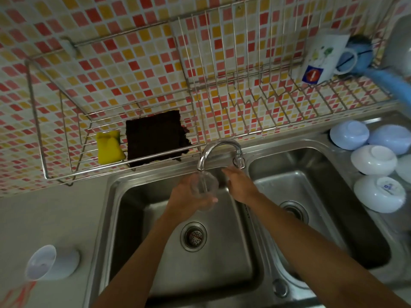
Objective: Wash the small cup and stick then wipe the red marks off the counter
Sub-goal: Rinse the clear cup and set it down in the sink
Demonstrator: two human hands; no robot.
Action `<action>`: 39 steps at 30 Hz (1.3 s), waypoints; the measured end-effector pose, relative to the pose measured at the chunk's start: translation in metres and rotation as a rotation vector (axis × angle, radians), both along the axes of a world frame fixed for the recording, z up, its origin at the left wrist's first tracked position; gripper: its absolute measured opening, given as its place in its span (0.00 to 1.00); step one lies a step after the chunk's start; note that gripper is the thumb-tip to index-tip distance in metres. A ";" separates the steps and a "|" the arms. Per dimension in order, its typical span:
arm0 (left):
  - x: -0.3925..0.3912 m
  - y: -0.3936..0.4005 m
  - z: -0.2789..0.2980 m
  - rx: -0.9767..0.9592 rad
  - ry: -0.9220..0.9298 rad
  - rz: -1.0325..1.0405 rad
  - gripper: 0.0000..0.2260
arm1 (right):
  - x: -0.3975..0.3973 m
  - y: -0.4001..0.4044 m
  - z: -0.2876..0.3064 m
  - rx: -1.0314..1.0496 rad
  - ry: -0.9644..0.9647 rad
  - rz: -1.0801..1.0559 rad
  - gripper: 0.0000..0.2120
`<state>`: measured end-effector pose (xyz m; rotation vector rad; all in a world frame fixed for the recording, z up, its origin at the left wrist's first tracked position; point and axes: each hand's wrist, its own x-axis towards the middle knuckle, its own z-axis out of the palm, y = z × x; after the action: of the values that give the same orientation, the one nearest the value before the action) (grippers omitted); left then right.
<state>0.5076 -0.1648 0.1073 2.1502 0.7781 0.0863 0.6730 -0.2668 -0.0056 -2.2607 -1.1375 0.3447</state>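
Observation:
My left hand (186, 196) grips a small clear cup (205, 185) over the left basin of the steel sink (222, 263). Water runs from the chrome faucet (219, 152) straight into the cup. My right hand (239, 182) hovers flat beside the cup, fingers apart, just below the tap handle (239, 162), holding nothing. Red marks (15, 294) streak the grey counter at the bottom left corner. No stick is visible.
A wire rack (66, 174) on the tiled wall holds a yellow sponge (109, 147) and a dark cloth (155, 138). A white mug (322, 56) sits in the upper rack. Overturned bowls (375, 192) crowd the right drainboard. A white plastic cup (42, 265) stands on the left counter.

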 end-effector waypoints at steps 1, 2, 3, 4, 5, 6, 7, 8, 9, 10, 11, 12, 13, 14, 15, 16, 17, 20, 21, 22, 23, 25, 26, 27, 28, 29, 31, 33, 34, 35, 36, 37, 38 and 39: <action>-0.003 -0.002 -0.001 0.006 0.026 -0.015 0.24 | 0.000 0.000 0.000 0.001 0.008 -0.002 0.27; -0.005 -0.002 -0.002 0.010 0.042 -0.003 0.24 | -0.001 -0.001 0.000 0.001 0.014 -0.006 0.27; -0.007 0.000 -0.003 0.012 0.041 0.024 0.24 | -0.001 -0.001 -0.001 0.005 0.016 -0.009 0.27; -0.007 0.002 -0.005 0.011 0.034 0.065 0.23 | -0.001 -0.001 -0.001 0.006 0.018 -0.012 0.27; -0.007 0.004 -0.005 -0.002 0.017 0.110 0.22 | -0.001 -0.001 -0.002 0.007 0.018 -0.011 0.27; -0.006 0.005 -0.005 -0.015 0.005 0.144 0.23 | -0.001 0.000 -0.002 0.002 0.018 -0.009 0.26; -0.005 0.005 -0.005 -0.018 0.006 0.157 0.24 | -0.001 0.000 -0.002 -0.001 0.016 -0.007 0.27; -0.004 0.004 -0.006 -0.018 0.019 0.136 0.27 | 0.000 0.000 -0.003 -0.001 0.015 -0.005 0.27; -0.003 0.001 -0.007 -0.025 0.040 0.104 0.29 | 0.001 0.001 -0.003 0.001 0.012 -0.001 0.27; -0.002 -0.002 -0.009 -0.018 0.060 0.057 0.29 | 0.002 0.001 -0.005 0.005 0.012 0.004 0.27; -0.002 -0.005 -0.009 -0.014 0.063 0.020 0.26 | 0.003 0.001 -0.006 0.009 0.012 0.010 0.27; 0.000 -0.007 -0.010 -0.016 0.061 0.006 0.23 | 0.004 0.000 -0.008 0.012 0.015 0.013 0.28; 0.001 -0.008 -0.008 -0.030 0.048 0.012 0.22 | 0.005 0.000 -0.008 0.014 0.019 0.014 0.28; 0.003 -0.008 -0.009 -0.033 0.035 0.029 0.24 | 0.005 0.000 -0.008 0.017 0.024 0.013 0.28; 0.004 -0.007 -0.008 -0.034 0.022 0.050 0.25 | 0.006 0.000 -0.008 0.021 0.031 0.013 0.27; 0.004 -0.005 -0.009 -0.030 0.015 0.057 0.25 | 0.006 0.000 -0.008 0.027 0.036 0.012 0.27; 0.003 -0.004 -0.010 -0.020 0.017 0.050 0.25 | 0.006 -0.001 -0.007 0.033 0.038 0.010 0.27; -0.002 -0.001 -0.015 0.028 0.046 0.015 0.25 | 0.005 -0.001 -0.008 0.044 0.023 -0.004 0.25; -0.002 0.001 -0.016 0.029 0.037 0.031 0.24 | 0.004 -0.001 -0.007 0.041 0.015 -0.009 0.24; -0.001 0.002 -0.017 0.034 0.031 0.050 0.24 | 0.004 0.000 -0.007 0.038 0.013 -0.016 0.23; 0.001 0.003 -0.017 0.028 0.021 0.067 0.24 | 0.004 0.001 -0.007 0.039 0.018 -0.022 0.22; 0.004 0.003 -0.016 0.021 0.020 0.060 0.24 | 0.005 0.002 -0.007 0.041 0.039 -0.028 0.20; 0.004 0.002 -0.016 0.019 0.022 0.053 0.25 | 0.006 0.003 -0.006 0.042 0.052 -0.035 0.19; 0.005 0.000 -0.014 0.009 0.012 0.056 0.25 | 0.007 0.003 -0.005 0.051 0.062 -0.049 0.18; 0.005 -0.001 -0.014 0.000 0.001 0.067 0.25 | 0.007 0.003 -0.004 0.060 0.073 -0.073 0.17; 0.005 -0.001 -0.013 -0.012 -0.016 0.077 0.24 | 0.008 0.003 -0.003 0.085 0.082 -0.105 0.15; 0.003 0.000 -0.011 -0.020 -0.027 0.070 0.23 | 0.009 0.003 -0.002 0.176 0.108 -0.195 0.09; -0.001 0.001 -0.011 -0.014 -0.018 0.054 0.24 | 0.013 0.001 -0.002 0.300 0.139 -0.303 0.06; -0.003 0.001 -0.012 -0.011 -0.020 0.068 0.26 | 0.015 0.000 -0.003 0.354 0.158 -0.350 0.06; -0.006 0.002 -0.013 -0.007 -0.027 0.086 0.27 | 0.015 -0.003 -0.003 0.404 0.181 -0.387 0.07; -0.008 0.002 -0.014 -0.001 -0.028 0.094 0.28 | 0.015 -0.005 -0.003 0.456 0.212 -0.425 0.08; -0.010 0.001 -0.015 0.008 -0.026 0.083 0.28 | 0.014 -0.008 -0.001 0.515 0.250 -0.464 0.08; -0.012 0.000 -0.017 0.022 -0.018 0.061 0.29 | 0.014 -0.009 -0.001 0.571 0.292 -0.498 0.07; -0.013 0.000 -0.020 0.035 -0.015 0.042 0.30 | 0.013 -0.010 0.000 0.613 0.320 -0.518 0.07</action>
<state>0.4943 -0.1647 0.0874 2.1643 0.8192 0.1386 0.6862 -0.2770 -0.0058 -1.7765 -0.3867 0.1139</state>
